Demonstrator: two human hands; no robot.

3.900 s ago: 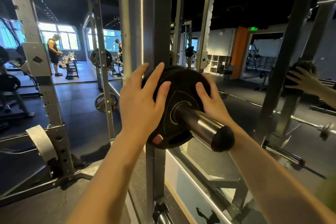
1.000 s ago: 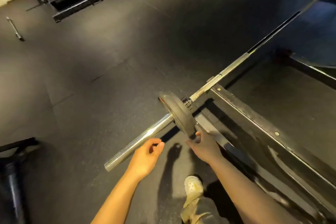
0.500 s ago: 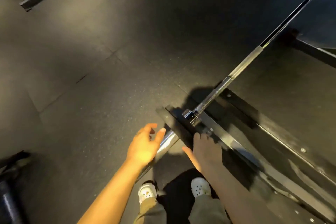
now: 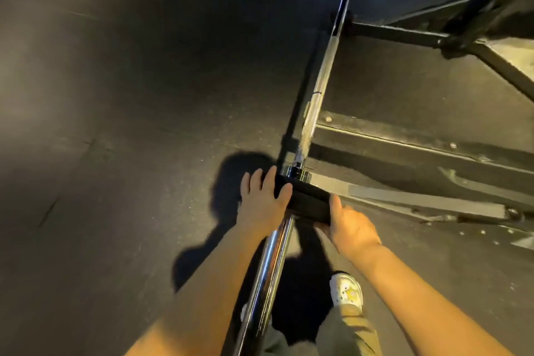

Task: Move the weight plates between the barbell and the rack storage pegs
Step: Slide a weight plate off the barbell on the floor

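Observation:
A small black weight plate (image 4: 309, 203) sits edge-on on the chrome sleeve (image 4: 268, 269) of the barbell, which lies on the floor and runs away from me to the upper right. My left hand (image 4: 264, 199) lies on the plate's left side, fingers straight over its rim and thumb on its near face. My right hand (image 4: 349, 225) grips the plate's right edge, thumb on the rim, fingers curled under out of sight. The barbell shaft (image 4: 323, 78) crosses the edge of a platform.
Dark rubber flooring (image 4: 130, 124) spreads to the left. A black steel rack base frame (image 4: 404, 136) with bolts lies to the right, and another crossbeam (image 4: 404, 32) sits farther off. My white shoe (image 4: 346, 293) stands right of the sleeve.
I have turned from the rack peg to the barbell on the floor. Over the last second both hands closed in on the plate's two sides, and the view swung over the sleeve.

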